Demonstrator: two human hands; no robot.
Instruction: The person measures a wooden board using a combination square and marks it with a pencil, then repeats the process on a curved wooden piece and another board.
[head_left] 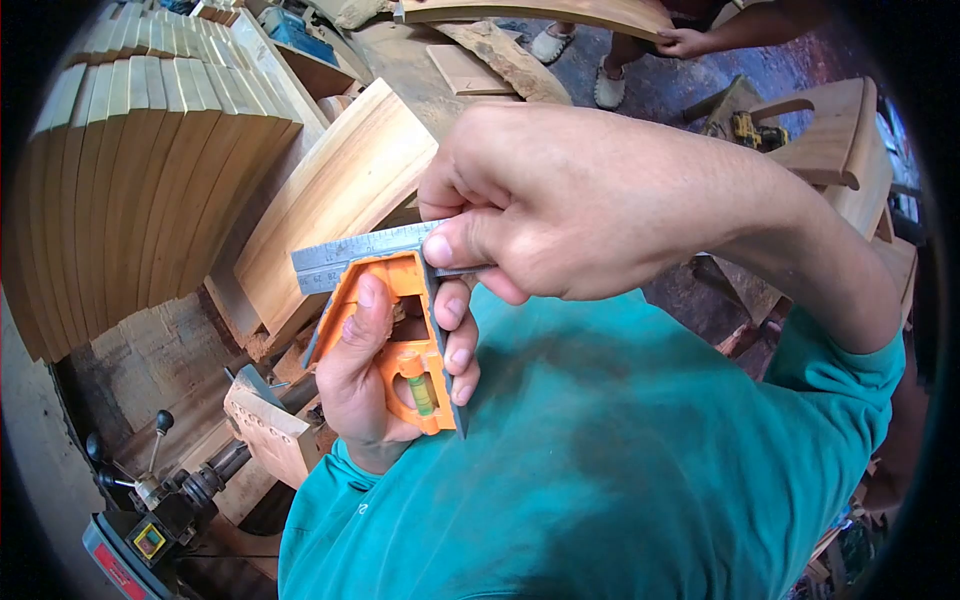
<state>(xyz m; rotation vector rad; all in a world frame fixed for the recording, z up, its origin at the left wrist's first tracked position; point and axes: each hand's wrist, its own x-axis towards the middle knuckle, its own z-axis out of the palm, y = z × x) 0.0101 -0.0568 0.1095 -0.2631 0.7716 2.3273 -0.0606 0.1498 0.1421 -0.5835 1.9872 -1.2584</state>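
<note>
An orange combination square head point(437, 345) with a green bubble vial is gripped by my left hand point(355, 365), its thumb on the front and its fingers wrapped round the right edge. The metal ruler point(345, 255) runs through the top of the head, slightly tilted, with its marked left end sticking out. My right hand point(530, 200) pinches the ruler near its right part between thumb and fingers; the ruler's right end is mostly hidden by that hand. Both hands are close together in front of the teal shirt.
Curved wooden pieces point(140, 190) stand stacked at the left, beside a wide board point(340, 190). A machine with a red label point(120, 570) is at the lower left. Another person's hand point(685, 43) holds a curved board at the top. A wooden chair point(830, 130) stands at the right.
</note>
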